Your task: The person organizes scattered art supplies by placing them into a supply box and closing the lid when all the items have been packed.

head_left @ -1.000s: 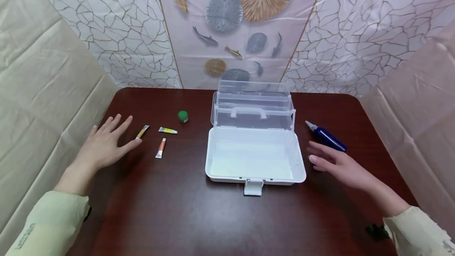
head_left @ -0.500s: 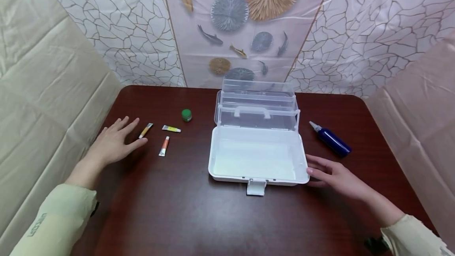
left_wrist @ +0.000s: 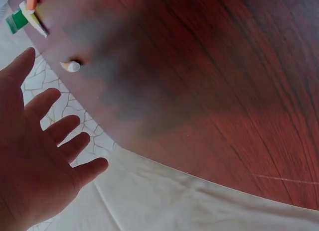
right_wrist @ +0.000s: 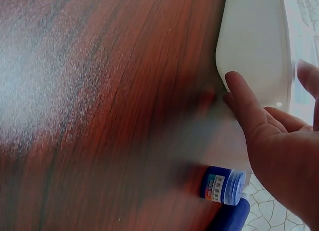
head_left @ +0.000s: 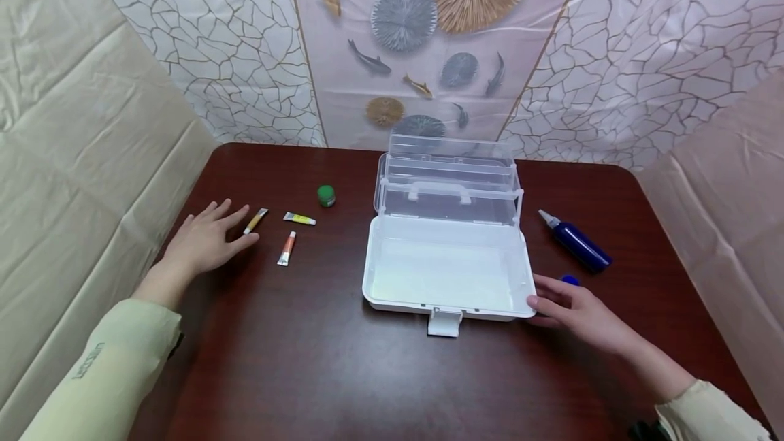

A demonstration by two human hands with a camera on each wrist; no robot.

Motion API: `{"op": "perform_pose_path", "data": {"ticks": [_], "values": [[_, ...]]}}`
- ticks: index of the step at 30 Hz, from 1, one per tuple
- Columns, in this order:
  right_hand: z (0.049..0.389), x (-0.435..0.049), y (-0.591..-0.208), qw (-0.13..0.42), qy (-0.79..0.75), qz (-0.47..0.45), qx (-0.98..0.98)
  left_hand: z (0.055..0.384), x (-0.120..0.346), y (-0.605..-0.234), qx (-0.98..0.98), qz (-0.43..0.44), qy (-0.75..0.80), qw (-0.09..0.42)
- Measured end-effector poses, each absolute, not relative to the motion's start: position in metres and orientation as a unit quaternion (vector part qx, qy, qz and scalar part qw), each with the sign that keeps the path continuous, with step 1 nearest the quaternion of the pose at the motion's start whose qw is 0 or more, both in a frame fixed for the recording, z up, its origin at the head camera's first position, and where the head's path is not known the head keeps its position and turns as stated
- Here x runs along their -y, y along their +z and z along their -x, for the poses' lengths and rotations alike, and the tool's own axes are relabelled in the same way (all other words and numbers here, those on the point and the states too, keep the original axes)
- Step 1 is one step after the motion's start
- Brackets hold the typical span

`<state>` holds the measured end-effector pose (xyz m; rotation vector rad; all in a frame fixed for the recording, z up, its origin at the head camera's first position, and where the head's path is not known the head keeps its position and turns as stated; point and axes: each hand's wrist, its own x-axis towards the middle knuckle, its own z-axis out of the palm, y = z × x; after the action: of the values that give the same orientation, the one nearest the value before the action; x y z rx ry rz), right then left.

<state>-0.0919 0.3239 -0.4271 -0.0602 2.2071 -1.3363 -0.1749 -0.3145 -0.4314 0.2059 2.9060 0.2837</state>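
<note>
A white storage box [head_left: 450, 271] stands on the table with its clear lid [head_left: 453, 148] raised. My right hand [head_left: 578, 312] is at its front right corner, fingers along the outer wall and thumb at the rim. In the right wrist view, those fingers [right_wrist: 246, 104] are fairly straight against the wall. A blue-lidded jar [right_wrist: 219, 185] lies behind that hand, mostly hidden by it in the head view. My left hand [head_left: 205, 237] is spread palm down at the table's left, holding nothing. Just beside its fingers lies an ochre paint tube [head_left: 256, 221].
A yellow tube [head_left: 299, 218], an orange tube [head_left: 286, 249] and a green-lidded jar [head_left: 327, 196] are left of the box. A dark blue bottle [head_left: 578, 245] with a pointed nozzle lies to its right. The dark table [head_left: 318, 373] is enclosed by cloth-covered walls.
My right hand has come from beside the bottle to the box's front right corner, bringing the blue lid into view. The left hand stays spread by the tubes. The view has shifted slightly.
</note>
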Motion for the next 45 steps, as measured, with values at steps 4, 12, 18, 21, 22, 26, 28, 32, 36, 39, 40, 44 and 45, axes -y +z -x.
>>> {"op": "perform_pose_path", "data": {"ticks": [4,12,18,21,22,26,28,32,36,39,40,44,45], "values": [[0.092,-0.324,-0.427,0.277,-0.499,0.022,-0.821,0.179,0.313,-0.434,-0.988,-0.066,0.088,0.109],[0.091,-0.321,-0.428,0.274,-0.531,0.024,-0.802,0.182,0.312,-0.436,-0.989,-0.056,0.077,0.115],[0.089,-0.321,-0.428,0.265,-0.537,0.026,-0.8,0.185,0.31,-0.441,-0.989,-0.057,0.076,0.112],[0.087,-0.32,-0.43,0.256,-0.547,0.031,-0.796,0.186,0.309,-0.444,-0.989,-0.056,0.072,0.112],[0.087,-0.32,-0.43,0.252,-0.551,0.032,-0.795,0.186,0.309,-0.445,-0.99,-0.055,0.071,0.113],[0.083,-0.319,-0.432,0.245,-0.555,0.026,-0.794,0.186,0.309,-0.449,-0.99,-0.052,0.066,0.113],[0.082,-0.318,-0.433,0.246,-0.557,0.019,-0.793,0.185,0.31,-0.45,-0.991,-0.051,0.064,0.11],[0.081,-0.318,-0.435,0.252,-0.559,0.007,-0.79,0.183,0.311,-0.454,-0.992,-0.052,0.064,0.1],[0.081,-0.319,-0.435,0.257,-0.554,-0.005,-0.792,0.183,0.31,-0.456,-0.992,-0.053,0.071,0.092],[0.081,-0.319,-0.436,0.256,-0.555,-0.007,-0.791,0.183,0.308,-0.457,-0.992,-0.054,0.075,0.087],[0.081,-0.318,-0.436,0.255,-0.557,-0.006,-0.79,0.184,0.308,-0.457,-0.992,-0.055,0.075,0.085],[0.08,-0.318,-0.436,0.247,-0.566,-0.002,-0.786,0.184,0.308,-0.458,-0.993,-0.061,0.066,0.075],[0.08,-0.318,-0.437,0.246,-0.567,-0.002,-0.786,0.184,0.309,-0.46,-0.994,-0.062,0.063,0.071]]}}
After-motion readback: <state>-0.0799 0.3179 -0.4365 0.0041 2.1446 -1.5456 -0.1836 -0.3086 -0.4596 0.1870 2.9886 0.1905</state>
